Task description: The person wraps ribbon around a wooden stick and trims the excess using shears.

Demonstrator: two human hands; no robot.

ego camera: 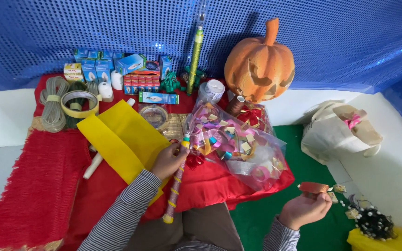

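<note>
Right hand (303, 210) fingers pinching one copper ribbon roll (313, 188), left hand (167, 161) gripping one striped stick (177, 179), one pumpkin (259, 62)

Bright, even, soft light from above; shadows faint, a soft one behind the pumpkin (259, 60) on the blue sequin backdrop (340, 42), which glitters. Sharp centre, slight wide-angle bend at edges.

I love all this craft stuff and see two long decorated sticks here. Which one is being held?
The pink stick wound with yellow bands, gripped by the left hand. The other, a green glittery stick, stands untouched against the blue sequinned backdrop.
</note>
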